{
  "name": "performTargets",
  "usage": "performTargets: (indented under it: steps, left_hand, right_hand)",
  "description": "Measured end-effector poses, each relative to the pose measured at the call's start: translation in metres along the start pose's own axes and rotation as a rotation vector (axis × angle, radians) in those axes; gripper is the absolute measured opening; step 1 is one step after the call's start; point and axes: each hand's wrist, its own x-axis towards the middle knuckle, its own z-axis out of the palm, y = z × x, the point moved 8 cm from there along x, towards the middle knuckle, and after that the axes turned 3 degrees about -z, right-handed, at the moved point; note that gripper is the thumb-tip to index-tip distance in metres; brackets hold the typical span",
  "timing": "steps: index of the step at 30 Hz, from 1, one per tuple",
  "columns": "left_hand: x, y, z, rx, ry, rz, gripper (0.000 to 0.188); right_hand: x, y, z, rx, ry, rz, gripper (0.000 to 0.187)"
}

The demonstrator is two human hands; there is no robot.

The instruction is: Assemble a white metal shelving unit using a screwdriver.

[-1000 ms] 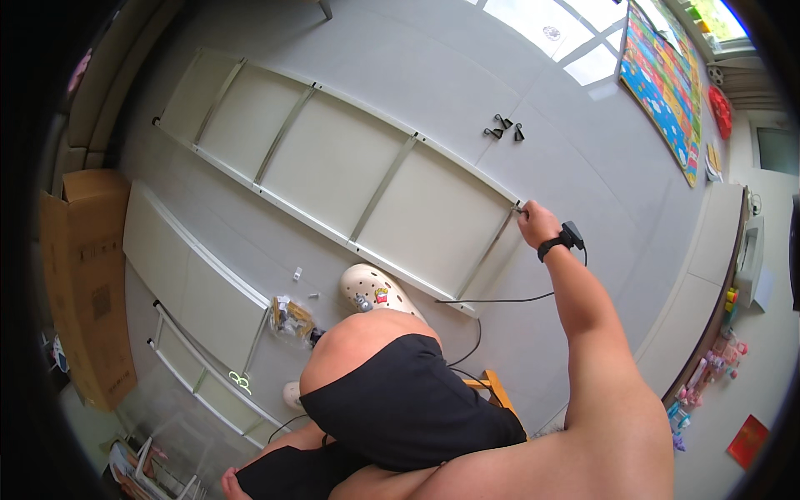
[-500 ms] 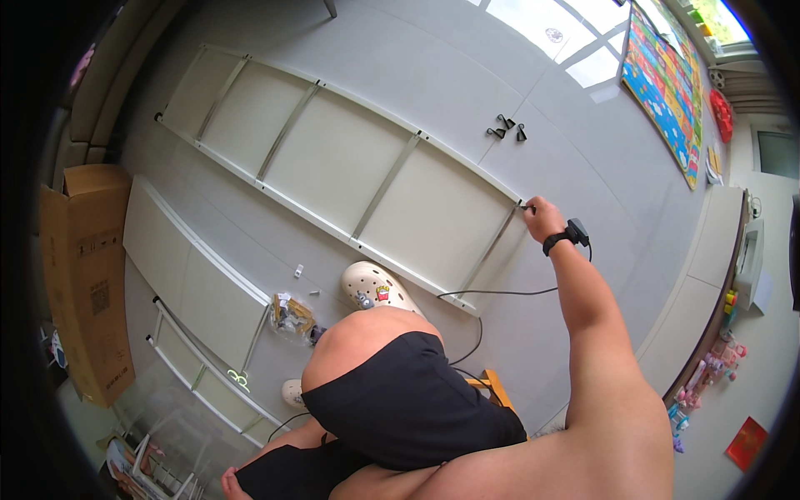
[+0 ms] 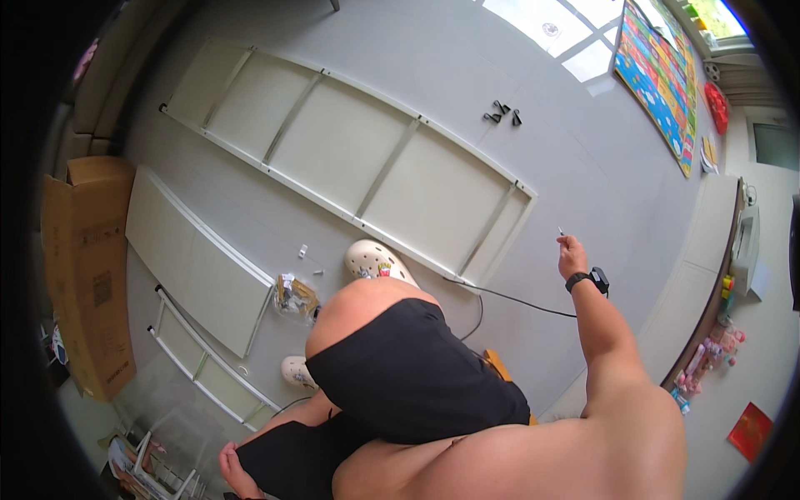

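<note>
The fingers of your left hand rest by the black shorts, grip unclear; those of your right hand pinch a small slim piece, just withdrawn from the white framed panel on the floor, leaving its corner untouched.

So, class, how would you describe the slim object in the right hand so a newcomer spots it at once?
Start at the long white framed panel on the grey floor and go past its right-hand end. There the right hand, black band at its wrist, grips a slim object: short and straight, unlike the long, curving cable nearby.
</note>
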Motion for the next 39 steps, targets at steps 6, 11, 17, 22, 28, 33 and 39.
performTargets:
  steps: [6, 11, 17, 22, 28, 33, 39]
  left_hand:
    - [0.000, 0.011, 0.013, 0.052, -0.001, 0.070, 0.027]
    - [-0.002, -0.012, 0.005, -0.021, -0.017, 0.062, 0.027]
    - [0.002, -0.033, -0.014, -0.019, -0.077, 0.117, 0.026]
    - [0.031, -0.005, -0.015, -0.014, -0.122, 0.267, 0.020]
    - [0.071, 0.044, -0.046, -0.482, -0.145, 0.292, 0.023]
    - [0.093, 0.071, -0.012, -0.621, -0.443, 0.355, 0.022]
    - [0.118, 0.065, -0.004, -0.592, -0.494, 0.362, 0.021]
  right_hand:
    - [-0.111, -0.067, 0.092, -0.092, -0.227, -0.060, 0.022]
    - [-0.221, -0.035, 0.111, -0.545, -0.715, -0.023, 0.028]
    - [-0.250, -0.005, 0.064, -0.884, -0.705, -0.202, 0.025]
    - [-0.256, 0.048, 0.050, -1.001, -0.685, -0.030, 0.025]
    - [-0.262, 0.053, -0.018, -1.007, -0.509, 0.014, 0.025]
    - [-0.288, 0.050, -0.057, -1.058, -0.447, 0.079, 0.026]
    - [-0.287, 0.071, -0.090, -1.349, -0.640, 0.015, 0.021]
